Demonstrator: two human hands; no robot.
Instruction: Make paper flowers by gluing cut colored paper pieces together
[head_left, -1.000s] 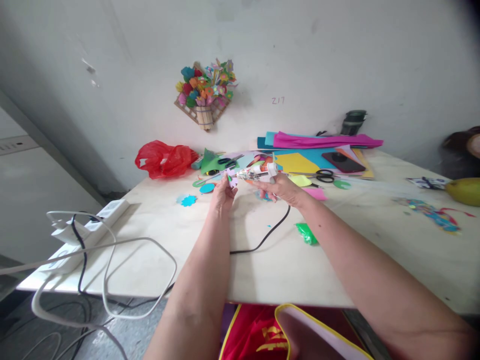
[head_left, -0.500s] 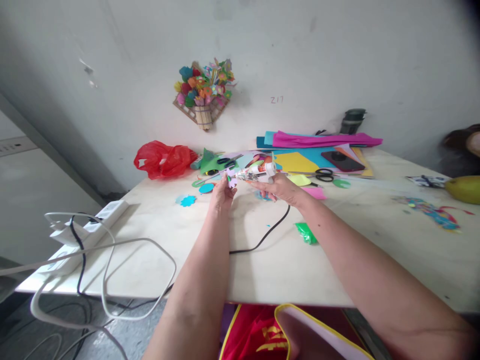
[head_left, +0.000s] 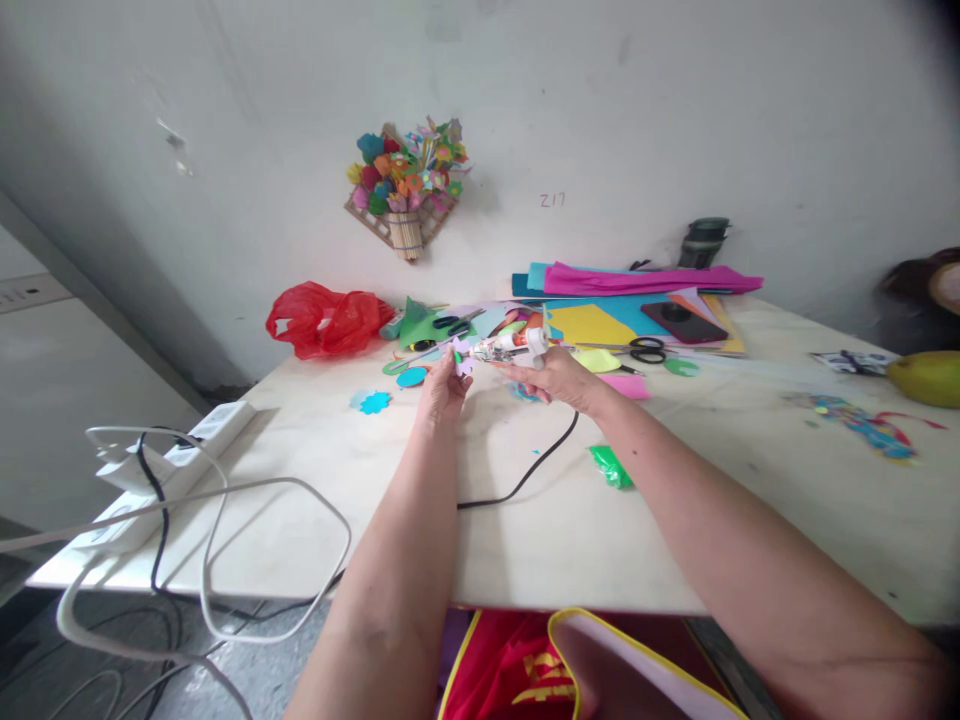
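From my remote seat, I have the left hand (head_left: 446, 390) pinched on a purple paper flower (head_left: 464, 358) with a green bit at its middle, fingers nearly together. The right hand (head_left: 561, 380) is curled around a white glue gun (head_left: 517, 346), its tip pointing at the flower; I cannot tell whether they touch. Both are held above the middle of the bench (head_left: 390, 490). On the wall (head_left: 637, 120) beyond, a wooden basket (head_left: 406, 236) is packed with colourful flowers (head_left: 409, 172). At the back left of the bench sits a crumpled red plastic bag (head_left: 322, 325); I can't make out its contents. Near the right forearm lies a green packet (head_left: 613, 467), contents unclear. A dark cup (head_left: 703, 243) stands at the back, its inside hidden from me.
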